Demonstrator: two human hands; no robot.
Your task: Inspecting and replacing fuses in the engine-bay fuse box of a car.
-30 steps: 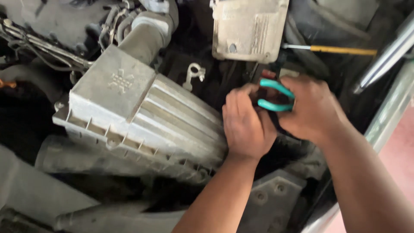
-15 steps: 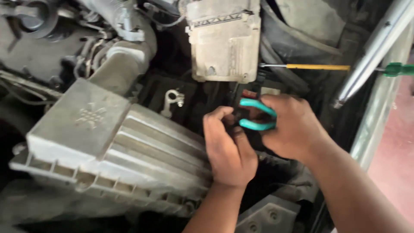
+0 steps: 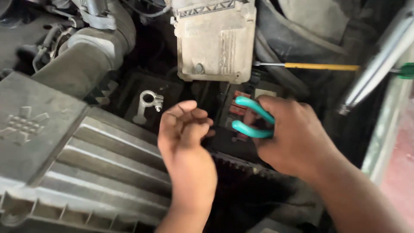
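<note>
Head view is showing an engine bay: the right hand (image 3: 297, 138) is gripping teal-handled pliers (image 3: 252, 121) at centre frame, fingers clamped around the handles. Just left of it, the left hand (image 3: 185, 142) is curling loosely, holding nothing visible. A beige ribbed box (image 3: 215, 41) is sitting at upper centre, and a grey air-filter housing (image 3: 64, 168) is filling the lower left.

The single head view looked steeply down into the engine bay — close above the hands (image 3: 189, 142), fingers pointing away from it.

Soft daylight, deep shadows, slight blur
</note>
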